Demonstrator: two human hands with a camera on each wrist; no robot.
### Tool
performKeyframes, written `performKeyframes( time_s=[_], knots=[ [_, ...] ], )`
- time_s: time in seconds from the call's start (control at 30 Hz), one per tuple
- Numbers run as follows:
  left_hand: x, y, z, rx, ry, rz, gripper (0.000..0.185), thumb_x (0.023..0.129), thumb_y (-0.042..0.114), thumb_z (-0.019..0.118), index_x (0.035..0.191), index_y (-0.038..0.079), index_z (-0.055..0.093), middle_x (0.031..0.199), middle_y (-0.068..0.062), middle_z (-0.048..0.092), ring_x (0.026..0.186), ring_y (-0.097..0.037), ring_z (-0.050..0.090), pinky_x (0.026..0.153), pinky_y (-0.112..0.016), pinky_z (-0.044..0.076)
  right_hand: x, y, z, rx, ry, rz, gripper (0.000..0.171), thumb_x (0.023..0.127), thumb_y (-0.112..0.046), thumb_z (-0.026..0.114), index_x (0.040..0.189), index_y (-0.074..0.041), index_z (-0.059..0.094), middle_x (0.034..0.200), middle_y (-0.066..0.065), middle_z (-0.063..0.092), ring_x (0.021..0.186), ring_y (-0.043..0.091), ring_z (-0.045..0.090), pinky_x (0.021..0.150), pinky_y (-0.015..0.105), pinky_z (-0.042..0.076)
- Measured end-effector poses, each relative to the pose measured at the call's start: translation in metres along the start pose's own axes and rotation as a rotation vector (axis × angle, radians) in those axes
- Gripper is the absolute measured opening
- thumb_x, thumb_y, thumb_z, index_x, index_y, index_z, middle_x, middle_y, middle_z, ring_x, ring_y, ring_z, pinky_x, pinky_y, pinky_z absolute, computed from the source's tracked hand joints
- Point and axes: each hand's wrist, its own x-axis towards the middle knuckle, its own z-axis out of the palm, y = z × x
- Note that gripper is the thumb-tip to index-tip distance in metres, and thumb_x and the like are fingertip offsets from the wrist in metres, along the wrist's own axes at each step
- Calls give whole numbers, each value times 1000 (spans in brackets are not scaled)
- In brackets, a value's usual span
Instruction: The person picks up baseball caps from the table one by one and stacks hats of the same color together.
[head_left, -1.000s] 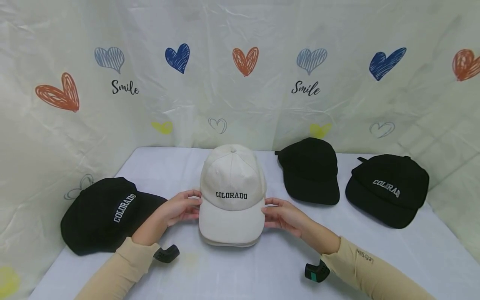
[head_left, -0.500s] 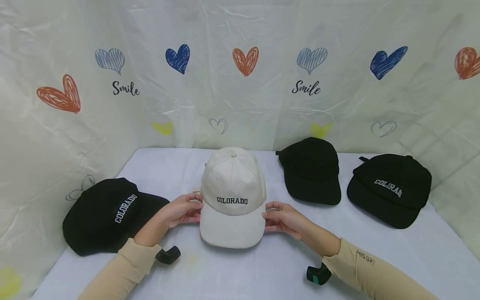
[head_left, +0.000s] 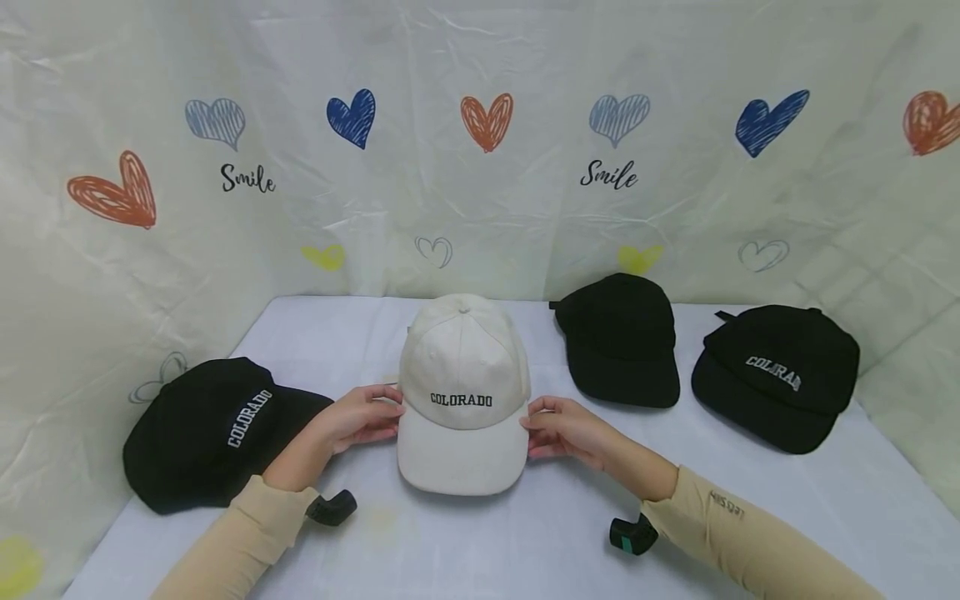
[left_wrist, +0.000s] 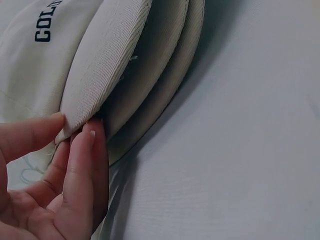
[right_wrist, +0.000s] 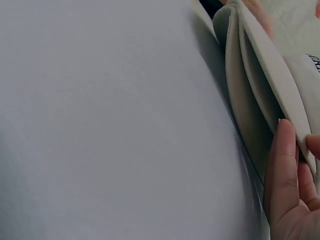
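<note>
A cream baseball cap lettered COLORADO sits at the middle of the table, brim toward me. Beneath its brim, the left wrist view shows two more cream brims stacked below; the head view hides them. My left hand pinches the top brim at its left corner, thumb above and fingers underneath. At the opposite corner my right hand pinches the same brim, its fingers reaching into the gap under it. The crowns of the lower caps are hidden.
A black COLORADO cap lies at the left, partly behind my left forearm. Two more black caps stand at the back right, one plain-looking and one lettered. A printed white sheet hangs behind the white-covered table.
The top cap has tipped slightly toward me and settled, and its brim now covers the lower brim edge that showed a second ago. Both hands keep their hold at its sides.
</note>
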Motion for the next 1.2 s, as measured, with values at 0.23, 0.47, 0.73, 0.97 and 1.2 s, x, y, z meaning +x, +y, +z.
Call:
performKeyframes(
  time_s=[0.23, 0.47, 0.73, 0.97, 1.2],
  knots=[
    [3, 0, 2, -13, -2, 4, 20, 98, 7, 67, 114, 3, 57, 90, -5, 63, 77, -12, 63, 71, -22, 59, 3, 0, -5, 27, 9, -9, 8, 101, -7, 61, 106, -4, 56, 90, 8, 70, 78, 15, 67, 75, 27, 61],
    [3, -1, 3, 22, 10, 0, 18, 97, 7, 67, 112, 3, 58, 89, -5, 63, 76, -13, 63, 70, -22, 59, 4, -1, -4, 6, 15, 6, 7, 101, -7, 62, 104, -4, 57, 91, 8, 69, 78, 15, 66, 74, 26, 60],
    [0, 2, 2, 60, -9, 11, 15, 97, 6, 66, 110, 4, 57, 86, -5, 62, 75, -12, 64, 68, -21, 58, 6, -2, -2, -36, 39, 34, 7, 101, -7, 63, 98, -4, 58, 90, 8, 67, 74, 14, 66, 72, 24, 60],
    [-1, 4, 0, 91, -18, 6, 14, 96, 5, 67, 107, 4, 58, 85, -6, 63, 74, -13, 64, 69, -22, 58, 8, -3, -2, -90, 27, 46, 9, 101, -10, 64, 97, -5, 58, 86, 9, 67, 71, 14, 65, 69, 26, 60],
    [1, 9, -2, 126, -17, 0, 18, 97, 5, 67, 110, 1, 57, 87, -7, 64, 74, -13, 66, 69, -23, 59, 7, -9, -5, -152, 28, 50, 8, 101, -10, 64, 96, -5, 59, 85, 9, 66, 71, 15, 66, 69, 27, 61]
  ],
)
